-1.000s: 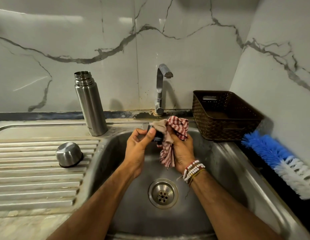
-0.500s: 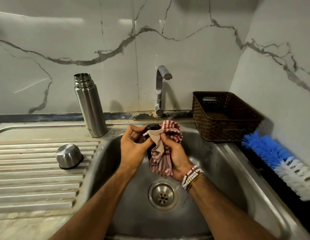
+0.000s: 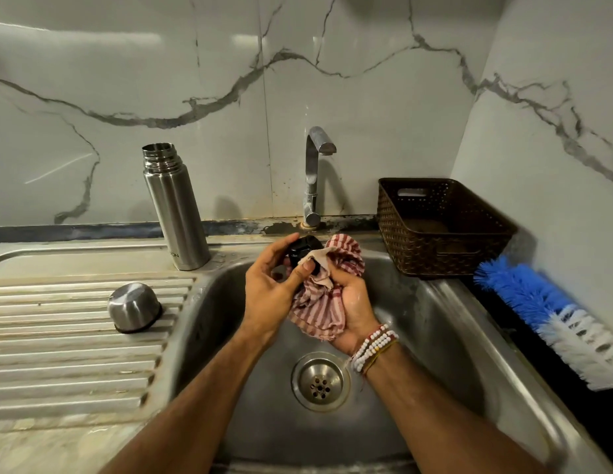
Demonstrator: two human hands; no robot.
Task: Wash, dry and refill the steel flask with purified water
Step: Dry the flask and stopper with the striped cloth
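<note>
Change: since a second ago the black stopper point(image 3: 303, 252) has turned in the left hand point(image 3: 269, 292), its top now showing clear of the striped cloth point(image 3: 320, 302); half a second ago the cloth covered more of it. Both hands have stayed over the far part of the sink point(image 3: 435, 323).
Left hand: fingers curled round the stopper, thumb pressing a cloth corner against it.
Right hand point(image 3: 354, 307): closed on the bunched cloth, which wraps the stopper's right side and hangs below the palm; beaded bracelets point(image 3: 375, 347) at the wrist.
Steel flask point(image 3: 175, 208): upright and open-mouthed at the far edge of the drainboard point(image 3: 59, 364), left of the tap point(image 3: 315, 176), well apart from the hands.
Steel cup lid point(image 3: 134, 311): upside down on the drainboard ridges, nearer than the flask.
Step, as I judge it: drying the stopper; refilling not yet begun.
Handling: the flask looks rigid and smooth, likely slippery if wet, and light while empty. Grip round the mid-body, not the threaded neck. The stopper is small and hard; the cloth is soft and limp.
Writing: dark letters low on the flask body, ending in what seems "ON"; the rest is not legible.
Others: brown basket point(image 3: 442, 227) far right; blue-and-white bottle brush point(image 3: 551, 316) on the right counter.
</note>
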